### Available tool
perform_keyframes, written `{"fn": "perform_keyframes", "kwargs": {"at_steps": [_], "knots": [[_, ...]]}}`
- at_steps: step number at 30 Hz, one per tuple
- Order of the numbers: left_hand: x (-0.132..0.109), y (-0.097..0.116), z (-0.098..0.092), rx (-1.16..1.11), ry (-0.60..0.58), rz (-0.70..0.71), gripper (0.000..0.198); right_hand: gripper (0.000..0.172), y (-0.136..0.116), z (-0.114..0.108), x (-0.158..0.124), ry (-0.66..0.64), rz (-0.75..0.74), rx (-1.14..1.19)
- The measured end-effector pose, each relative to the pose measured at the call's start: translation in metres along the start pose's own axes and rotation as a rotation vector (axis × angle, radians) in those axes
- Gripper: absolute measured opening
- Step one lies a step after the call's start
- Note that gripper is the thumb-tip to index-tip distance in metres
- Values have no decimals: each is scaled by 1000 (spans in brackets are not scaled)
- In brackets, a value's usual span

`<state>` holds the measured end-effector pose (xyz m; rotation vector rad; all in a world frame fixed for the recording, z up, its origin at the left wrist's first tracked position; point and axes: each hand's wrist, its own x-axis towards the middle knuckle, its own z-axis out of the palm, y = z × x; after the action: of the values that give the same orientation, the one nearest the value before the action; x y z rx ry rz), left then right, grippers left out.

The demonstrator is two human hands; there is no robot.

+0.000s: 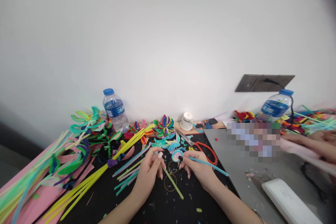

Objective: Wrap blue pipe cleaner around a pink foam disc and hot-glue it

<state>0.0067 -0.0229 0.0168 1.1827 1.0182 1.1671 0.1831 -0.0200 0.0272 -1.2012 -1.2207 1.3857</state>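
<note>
My left hand (149, 172) is closed in a pinch on a yellow-green pipe cleaner (173, 183) that slants down to the right across the black mat. My right hand (197, 168) is closed on a light blue pipe cleaner (212, 166); its coiled end (177, 155), white and blue, sits between the two hands. Loose blue and green pipe cleaners (128, 176) lie just left of my left hand. Finished pipe-cleaner flowers (165, 126) stand behind the hands.
Red-handled pliers (207, 148) lie behind my right hand. Long yellow and green pipe cleaner bundles (86, 182) and pink sheets (39, 199) cover the left. Two water bottles (115, 110) (274, 108), a small white pot (187, 121), a white case (288, 201), and another person's arm (312, 147) at right.
</note>
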Motion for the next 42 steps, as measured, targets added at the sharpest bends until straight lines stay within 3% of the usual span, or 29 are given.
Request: {"fn": "perform_keyframes", "kwargs": {"at_steps": [6, 13, 28, 38, 42], "knots": [[0, -4, -1, 31, 48, 25, 23, 24, 0, 0, 0, -1, 5, -14], [0, -2, -1, -11, 3, -16, 28, 26, 2, 0, 0, -16, 3, -40], [1, 2, -1, 16, 19, 15, 15, 23, 3, -1, 0, -28, 24, -41], [-6, 5, -7, -29, -3, -84, 14, 23, 5, -2, 1, -29, 31, -9], [-7, 6, -9, -35, -15, -63, 15, 24, 3, -1, 0, -33, 18, -29]]}}
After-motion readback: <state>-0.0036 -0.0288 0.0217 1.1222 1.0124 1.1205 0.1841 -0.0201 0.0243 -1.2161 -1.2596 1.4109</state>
